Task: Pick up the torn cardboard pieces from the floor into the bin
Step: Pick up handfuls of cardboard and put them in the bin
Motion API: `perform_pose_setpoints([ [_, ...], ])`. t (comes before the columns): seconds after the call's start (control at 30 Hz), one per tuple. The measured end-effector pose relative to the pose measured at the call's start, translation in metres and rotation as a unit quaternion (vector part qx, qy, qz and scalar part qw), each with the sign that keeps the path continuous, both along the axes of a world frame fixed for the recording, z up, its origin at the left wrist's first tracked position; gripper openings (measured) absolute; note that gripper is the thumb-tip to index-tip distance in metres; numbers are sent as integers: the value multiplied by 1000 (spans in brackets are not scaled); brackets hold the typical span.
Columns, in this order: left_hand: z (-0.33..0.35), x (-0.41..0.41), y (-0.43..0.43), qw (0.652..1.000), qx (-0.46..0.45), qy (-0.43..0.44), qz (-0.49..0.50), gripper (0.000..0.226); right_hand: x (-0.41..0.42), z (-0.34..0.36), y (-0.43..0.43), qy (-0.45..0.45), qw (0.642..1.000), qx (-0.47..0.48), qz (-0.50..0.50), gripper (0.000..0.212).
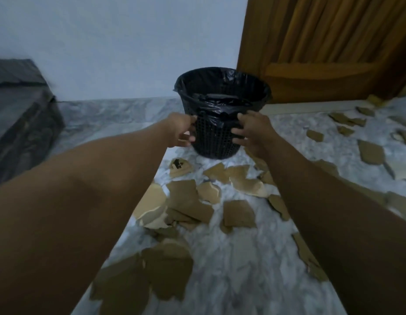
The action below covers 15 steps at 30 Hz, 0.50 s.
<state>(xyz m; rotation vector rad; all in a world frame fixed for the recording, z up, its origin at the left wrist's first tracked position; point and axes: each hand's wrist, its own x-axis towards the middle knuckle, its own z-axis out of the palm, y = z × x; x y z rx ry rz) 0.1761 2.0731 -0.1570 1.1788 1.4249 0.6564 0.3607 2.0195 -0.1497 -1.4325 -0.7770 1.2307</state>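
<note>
Bin point(218, 142), lined, upright on floor point(231, 258) beyond scattered cardboard pieces point(238, 213); left hand point(182, 130) and right hand point(254, 130) grip its mesh sides; risk: bin tipping or liner slipping if dragged across pieces.

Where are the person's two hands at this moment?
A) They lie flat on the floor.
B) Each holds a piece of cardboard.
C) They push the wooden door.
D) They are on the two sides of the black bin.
D: the left hand and the right hand hold the black bin by its opposite sides, while the cardboard pieces lie untouched on the floor.
</note>
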Motion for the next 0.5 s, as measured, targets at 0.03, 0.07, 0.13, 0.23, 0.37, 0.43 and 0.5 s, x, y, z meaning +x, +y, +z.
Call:
perform_pose_setpoints([
  [0.03,-8,-5,-9,999,20,40,1,21,-8,-12,-5,-10,1000,0,9,54],
  [0.07,-18,-11,-22,996,36,82,-12,21,-17,-26,-12,-29,999,-9,24,52],
  [0.13,-37,-32,-51,976,54,197,-76,27,-39,-61,-33,-100,992,-38,61,45],
  [0.23,-55,-63,-106,896,68,393,-195,42,-72,-100,-76,-245,948,-86,182,24],
  [0.37,-88,-103,-169,808,-2,513,-289,80,-120,-137,-140,-334,869,-101,351,6],
  [0.43,-116,-119,-195,779,-40,534,-326,104,-138,-163,-161,-399,820,-92,401,36],
  [0.5,-146,-134,-222,761,-43,561,-323,105,-148,-181,-184,-442,813,-108,363,69],
])
